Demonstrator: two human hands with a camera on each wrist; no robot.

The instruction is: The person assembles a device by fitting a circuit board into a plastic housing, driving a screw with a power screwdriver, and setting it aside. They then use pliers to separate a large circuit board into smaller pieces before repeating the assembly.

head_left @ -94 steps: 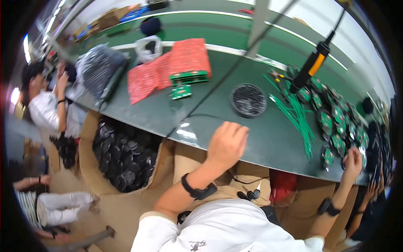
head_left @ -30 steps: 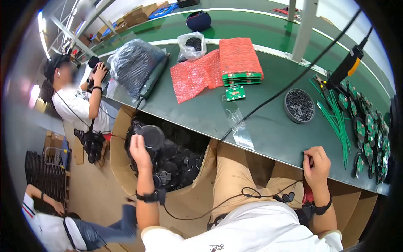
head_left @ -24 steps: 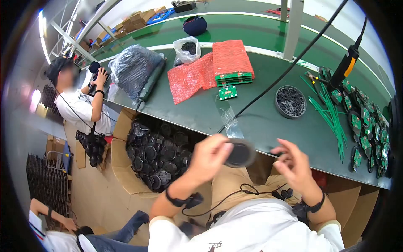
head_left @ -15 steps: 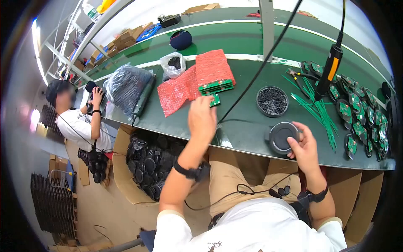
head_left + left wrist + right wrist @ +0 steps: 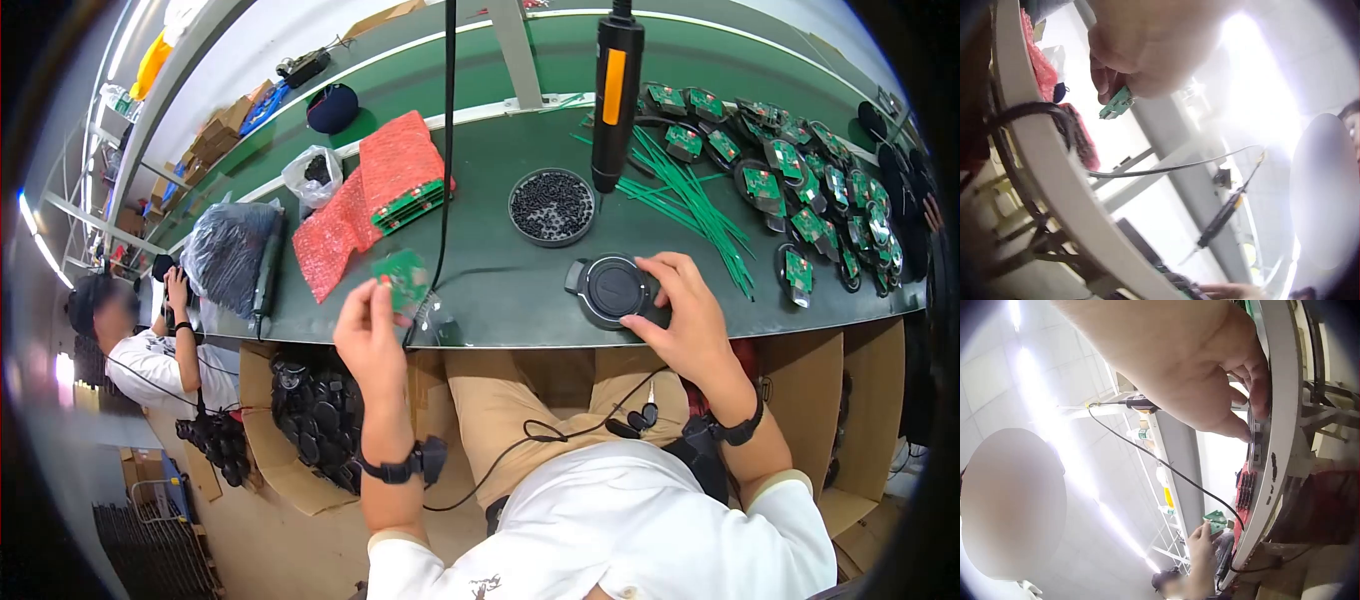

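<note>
The left hand pinches a green circuit board above the table's front edge; the left wrist view shows the same board at the fingertips of the left hand. Thumb and fingers of the right hand grip the side of a round black housing, which lies flat near the table edge. In the right wrist view the right hand partly hides that housing. A round dish of small black parts stands behind the housing. A black and orange screwdriver hangs beside the dish.
Green strips and many black housings with boards cover the table's right part. Red bubble wrap with stacked boards lies left of a hanging cable. A carton of black parts stands below. Another person sits left.
The left hand reached into the carton, brought out a black housing, then picked up a green board. The right hand took the housing and set it at the table edge.
</note>
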